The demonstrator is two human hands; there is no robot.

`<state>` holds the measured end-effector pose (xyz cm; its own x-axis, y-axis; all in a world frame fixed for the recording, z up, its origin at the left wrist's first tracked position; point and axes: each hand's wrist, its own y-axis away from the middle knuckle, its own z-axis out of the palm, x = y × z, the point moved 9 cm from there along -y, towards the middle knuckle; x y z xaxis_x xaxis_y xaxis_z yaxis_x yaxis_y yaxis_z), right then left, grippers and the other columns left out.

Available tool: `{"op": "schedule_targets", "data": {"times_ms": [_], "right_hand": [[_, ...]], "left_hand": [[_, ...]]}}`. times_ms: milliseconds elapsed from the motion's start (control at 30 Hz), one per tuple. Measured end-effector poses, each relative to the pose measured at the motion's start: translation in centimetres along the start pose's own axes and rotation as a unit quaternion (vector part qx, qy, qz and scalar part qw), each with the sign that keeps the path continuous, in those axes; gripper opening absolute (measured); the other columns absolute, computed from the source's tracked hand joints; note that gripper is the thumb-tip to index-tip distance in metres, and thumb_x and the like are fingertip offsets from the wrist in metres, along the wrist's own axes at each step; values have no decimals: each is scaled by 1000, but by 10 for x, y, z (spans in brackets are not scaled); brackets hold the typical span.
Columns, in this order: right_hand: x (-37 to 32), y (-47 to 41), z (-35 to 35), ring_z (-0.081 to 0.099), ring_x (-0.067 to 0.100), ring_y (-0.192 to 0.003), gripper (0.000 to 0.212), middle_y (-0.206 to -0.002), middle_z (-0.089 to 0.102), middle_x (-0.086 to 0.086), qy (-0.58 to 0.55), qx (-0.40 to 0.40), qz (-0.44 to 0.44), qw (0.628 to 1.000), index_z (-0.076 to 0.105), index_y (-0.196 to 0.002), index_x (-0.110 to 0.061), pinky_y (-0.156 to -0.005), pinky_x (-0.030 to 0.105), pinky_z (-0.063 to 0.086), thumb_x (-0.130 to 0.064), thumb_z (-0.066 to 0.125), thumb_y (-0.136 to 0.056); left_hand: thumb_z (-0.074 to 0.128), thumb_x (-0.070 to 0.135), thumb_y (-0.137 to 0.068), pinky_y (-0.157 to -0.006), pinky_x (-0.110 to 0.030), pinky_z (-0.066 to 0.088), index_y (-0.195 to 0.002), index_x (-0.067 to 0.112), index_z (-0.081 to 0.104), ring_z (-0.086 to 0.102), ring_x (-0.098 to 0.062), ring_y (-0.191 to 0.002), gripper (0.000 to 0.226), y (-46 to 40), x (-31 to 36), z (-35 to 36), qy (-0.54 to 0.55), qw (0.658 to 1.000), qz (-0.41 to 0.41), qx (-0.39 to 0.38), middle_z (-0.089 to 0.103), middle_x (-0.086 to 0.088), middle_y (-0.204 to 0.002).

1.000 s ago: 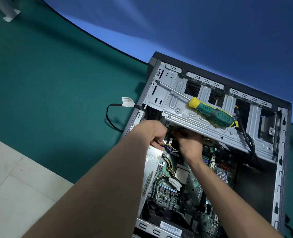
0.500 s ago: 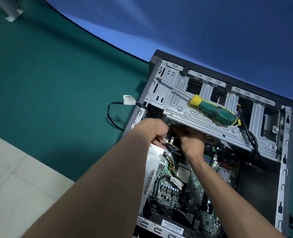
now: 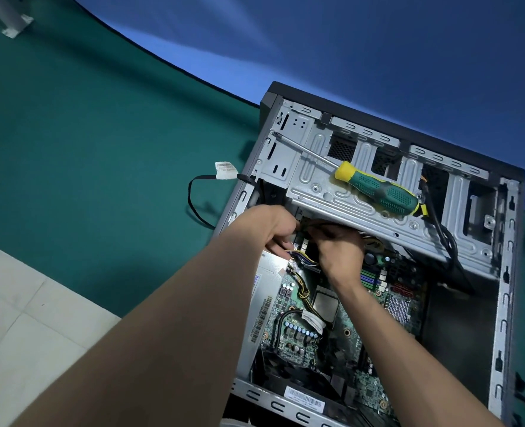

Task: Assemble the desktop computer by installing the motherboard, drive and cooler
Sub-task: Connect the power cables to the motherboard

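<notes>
Presently, item: open computer case (image 3: 507, 272), lying on green cloth (image 3: 101, 180), right half of the frame.

Motherboard (image 3: 341, 328): seated inside the case, lower centre; bare processor socket (image 3: 326, 305) showing, no cooler over it.

Drive cage (image 3: 363, 198): grey metal, upper centre, overhanging the board. Whether a drive sits in it cannot be told.

Screwdriver (image 3: 378, 188): green and yellow handle, lying loose on top of the cage, untouched.

Left hand (image 3: 270, 229): fingers curled around a bundle of wires (image 3: 299, 257) at the case's left wall.

Right hand (image 3: 338, 251): fingers tucked under the cage edge, just beside the left; what they pinch, if anything, cannot be told.

Step in hand, by judgement: routing or plugging a cable at the board's upper edge.

Next move calls for: seating the plug by feel in shadow, wires kept off the socket.

Loose black cable (image 3: 193, 192) with white tag: outside the case, centre left.
</notes>
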<state>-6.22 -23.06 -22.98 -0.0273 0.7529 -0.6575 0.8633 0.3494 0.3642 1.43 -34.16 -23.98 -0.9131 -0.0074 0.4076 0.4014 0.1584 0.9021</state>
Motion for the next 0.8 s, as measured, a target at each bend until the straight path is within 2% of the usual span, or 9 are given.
{"op": "schedule_targets", "data": {"times_ms": [100, 233, 300, 367, 467, 600, 700, 800], "right_hand": [[1, 0, -4, 63, 22, -62, 19, -81, 73, 9, -3, 10, 6, 1000, 76, -94, -13, -53, 25, 43, -28, 64, -90], [-6, 0, -3, 60, 18, -59, 21, -82, 72, 4, 50, -1, -14, 999, 75, -98, -17, -48, 19, 37, -31, 60, -92], [-3, -3, -2, 64, 22, -65, 29, -84, 72, 8, 82, -10, 1, 997, 74, -95, -10, -49, 23, 37, -35, 58, -93], [0, -3, 1, 66, 25, -75, 33, -90, 72, 10, 82, -22, 11, 996, 73, -95, -7, -53, 23, 38, -36, 56, -94], [-3, -2, -4, 65, 23, -67, 24, -85, 73, 9, 15, 11, -9, 1000, 76, -92, -11, -50, 20, 39, -31, 63, -91], [0, 1, -2, 60, 20, -70, 26, -85, 72, 9, -26, 1, 3, 1000, 75, -94, -8, -55, 19, 37, -31, 63, -90], [-5, 1, -5, 61, 18, -57, 17, -79, 72, 3, 13, 20, -22, 999, 76, -95, -14, -41, 12, 32, -26, 64, -90], [0, 1, 0, 67, 27, -70, 23, -85, 73, 11, 11, -1, -1, 1000, 75, -95, -9, -47, 14, 35, -26, 61, -92]], "left_hand": [[25, 0, -99, -50, -23, 52, -142, 14, 36, 61, -15, -62, 46, 3, 1, 0, 0, 1000, 3, -3, 60, -12, -123], [28, -6, -98, -40, -21, 50, -141, 4, 33, 59, -16, -63, 45, 5, 2, 2, -11, 1000, 2, -14, 58, -15, -126], [28, -5, -98, -45, -22, 51, -137, 0, 36, 60, -13, -56, 40, 5, 2, 4, -20, 1000, 0, -16, 59, -13, -125], [29, -4, -98, -57, -24, 52, -134, 0, 38, 61, -11, -50, 37, 4, 1, 5, -22, 1000, -3, -19, 60, -11, -124], [30, -4, -98, -70, -28, 52, -135, 3, 38, 61, -10, -48, 38, 2, 1, 5, -22, 1000, -5, -18, 61, -9, -123], [28, -4, -98, -71, -30, 51, -138, 3, 35, 60, -16, -66, 41, 2, 1, 5, -23, 1000, -1, -21, 59, -12, -125], [30, -4, -98, -80, -33, 51, -134, 1, 38, 60, -17, -67, 37, 4, 1, 6, -27, 999, -1, -25, 59, -12, -125], [33, -2, -98, -77, -31, 52, -126, -2, 44, 60, -16, -66, 30, 5, 1, 6, -35, 999, -3, -27, 59, -13, -124]]}}
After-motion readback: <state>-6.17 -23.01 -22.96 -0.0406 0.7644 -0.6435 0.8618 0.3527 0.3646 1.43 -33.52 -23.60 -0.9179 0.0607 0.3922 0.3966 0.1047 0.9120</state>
